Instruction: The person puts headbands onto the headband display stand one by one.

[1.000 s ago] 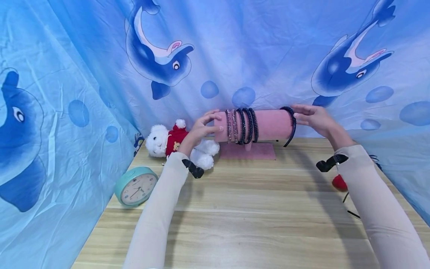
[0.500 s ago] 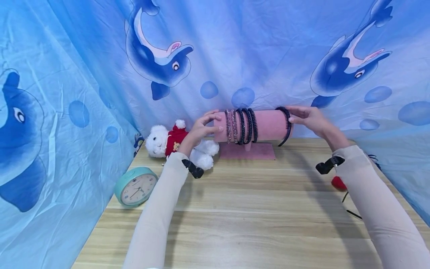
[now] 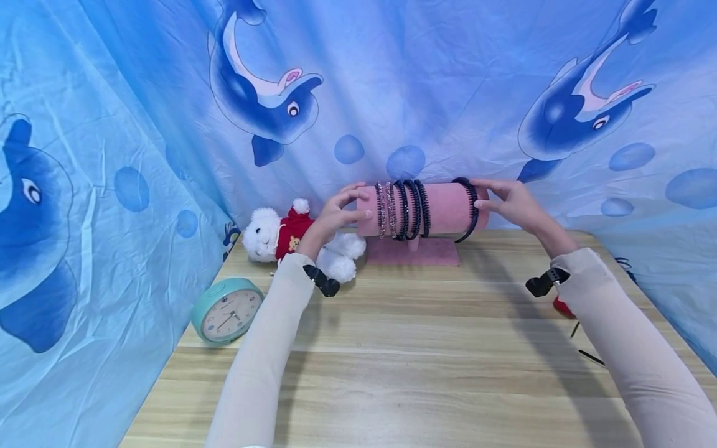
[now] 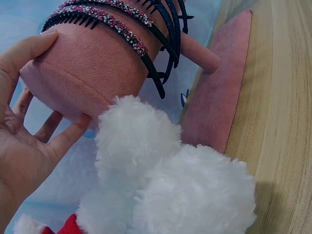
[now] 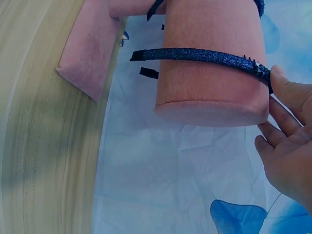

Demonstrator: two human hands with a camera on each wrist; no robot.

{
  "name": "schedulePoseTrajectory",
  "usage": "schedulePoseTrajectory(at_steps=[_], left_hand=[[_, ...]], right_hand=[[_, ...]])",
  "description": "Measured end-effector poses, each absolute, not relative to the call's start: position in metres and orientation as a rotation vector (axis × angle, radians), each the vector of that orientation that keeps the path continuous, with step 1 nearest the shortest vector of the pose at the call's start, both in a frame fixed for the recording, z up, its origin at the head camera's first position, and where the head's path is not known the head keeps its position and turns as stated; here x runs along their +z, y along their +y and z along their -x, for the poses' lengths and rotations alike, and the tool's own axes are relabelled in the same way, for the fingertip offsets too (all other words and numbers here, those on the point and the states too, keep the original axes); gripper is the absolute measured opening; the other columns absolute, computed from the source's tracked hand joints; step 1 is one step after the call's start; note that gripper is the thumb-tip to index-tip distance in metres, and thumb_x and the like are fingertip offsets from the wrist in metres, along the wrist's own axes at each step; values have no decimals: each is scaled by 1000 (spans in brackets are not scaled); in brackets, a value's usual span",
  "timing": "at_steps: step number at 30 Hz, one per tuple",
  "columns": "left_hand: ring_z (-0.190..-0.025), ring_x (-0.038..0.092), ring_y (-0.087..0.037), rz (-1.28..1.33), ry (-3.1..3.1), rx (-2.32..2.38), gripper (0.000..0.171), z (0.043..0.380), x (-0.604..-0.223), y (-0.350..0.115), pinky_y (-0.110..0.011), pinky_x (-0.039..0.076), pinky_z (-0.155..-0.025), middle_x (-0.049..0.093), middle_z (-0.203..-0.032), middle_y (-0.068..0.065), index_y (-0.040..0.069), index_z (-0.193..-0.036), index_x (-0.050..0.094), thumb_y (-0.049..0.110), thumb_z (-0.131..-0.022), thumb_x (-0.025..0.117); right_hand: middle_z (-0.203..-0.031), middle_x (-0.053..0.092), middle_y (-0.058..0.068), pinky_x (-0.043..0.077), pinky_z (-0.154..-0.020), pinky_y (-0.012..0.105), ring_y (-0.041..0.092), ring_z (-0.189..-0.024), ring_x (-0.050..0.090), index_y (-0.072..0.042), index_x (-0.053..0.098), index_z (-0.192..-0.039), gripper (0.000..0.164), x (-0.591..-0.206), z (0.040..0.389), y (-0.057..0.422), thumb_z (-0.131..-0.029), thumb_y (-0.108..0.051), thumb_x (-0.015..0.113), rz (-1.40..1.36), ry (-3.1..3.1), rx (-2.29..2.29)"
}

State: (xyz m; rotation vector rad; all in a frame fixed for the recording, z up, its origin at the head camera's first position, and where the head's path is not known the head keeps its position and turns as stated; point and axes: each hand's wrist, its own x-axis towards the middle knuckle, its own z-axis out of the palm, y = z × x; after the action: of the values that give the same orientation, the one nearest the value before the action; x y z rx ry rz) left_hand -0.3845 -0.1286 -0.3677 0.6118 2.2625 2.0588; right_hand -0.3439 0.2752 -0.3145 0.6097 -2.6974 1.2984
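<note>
A pink, cloth-covered headband stand [image 3: 445, 208], a horizontal roll on a post and flat base, stands at the back of the table. My left hand [image 3: 332, 214] grips the roll's left end, thumb on the near side and fingers spread around the end face. On the right end sits a dark blue glitter headband [image 5: 200, 55], its tips projecting past the roll. My right hand [image 3: 515, 202] pinches this headband between thumb and fingers near its top. Pink glitter headbands [image 4: 105, 19] and several dark headbands [image 3: 417, 210] are worn side by side on the left half.
A white plush toy [image 3: 263, 235] in red lies left of the stand, its legs beneath my left wrist. A teal alarm clock [image 3: 231, 311] stands nearer on the left. By my right forearm lies a red object [image 3: 562, 307], partly covered. A dolphin-print curtain [image 3: 358, 81] hangs behind.
My right hand has moved left, sliding the dark blue headband inward from the roll's right end. The left hand has stayed in place on the stand.
</note>
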Motion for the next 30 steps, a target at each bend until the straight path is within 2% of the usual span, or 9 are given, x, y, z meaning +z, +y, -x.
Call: schedulePoseTrajectory(at_steps=[10,13,15,17,19,20,25,28,30], left_hand=[[-145,41,-22,-610,2247,2071,27,385,-369,-128,-43,59,-99,45,-156,10,21,-104,70,3,-85,78],[-145,41,-22,-613,2248,2077,27,385,-369,-128,-42,59,-100,45,-156,10,21,-103,70,3,-84,78],[-145,42,-22,-615,2247,2078,27,385,-369,-128,-43,59,-101,45,-156,9,21,-103,70,3,-84,78],[-145,42,-23,-612,2246,2077,28,386,-369,-128,-42,58,-101,45,-156,9,22,-102,70,3,-84,79],[-145,42,-22,-607,2244,2074,28,386,-369,-127,-42,58,-101,45,-156,10,22,-102,71,3,-84,79],[-145,42,-22,-604,2241,2074,28,386,-369,-127,-42,58,-101,45,-156,10,22,-102,71,3,-84,78],[-145,42,-22,-584,2244,2071,28,387,-369,-128,-43,58,-101,45,-156,11,23,-102,71,3,-84,79],[-145,41,-22,-578,2239,2074,28,387,-369,-128,-43,58,-101,45,-156,12,23,-102,71,3,-83,79],[-145,41,-22,-580,2233,2076,29,387,-369,-128,-44,58,-101,44,-156,11,23,-102,71,3,-83,79]], right_hand=[[-156,46,20,25,-124,63,40,-152,30,-12,55,-147,53,-316,342,265,-97,-17,71,-639,-2711,1129],[-155,49,18,35,-119,61,38,-140,47,-15,56,-146,52,-318,342,263,-96,-20,72,-629,-2706,1092],[-154,50,17,50,-101,50,32,-99,66,-16,57,-145,52,-319,342,262,-96,-21,72,-618,-2700,1060],[-154,51,17,50,-77,38,20,-60,51,-18,58,-145,52,-319,341,261,-95,-23,73,-608,-2700,1031],[-154,50,17,44,-61,32,11,-46,34,-18,58,-144,53,-320,341,260,-95,-25,74,-604,-2700,1018],[-155,49,17,36,-55,31,10,-44,20,-19,58,-144,53,-320,341,260,-94,-25,74,-606,-2700,1017],[-155,49,17,36,-55,28,7,-43,20,-19,59,-144,53,-319,344,260,-94,-27,75,-622,-2697,1016],[-154,51,17,39,-65,30,9,-52,33,-18,60,-143,52,-319,345,258,-93,-25,75,-636,-2686,1007],[-153,52,16,44,-75,34,14,-74,58,-17,61,-142,52,-319,345,257,-93,-23,76,-648,-2680,1011]])
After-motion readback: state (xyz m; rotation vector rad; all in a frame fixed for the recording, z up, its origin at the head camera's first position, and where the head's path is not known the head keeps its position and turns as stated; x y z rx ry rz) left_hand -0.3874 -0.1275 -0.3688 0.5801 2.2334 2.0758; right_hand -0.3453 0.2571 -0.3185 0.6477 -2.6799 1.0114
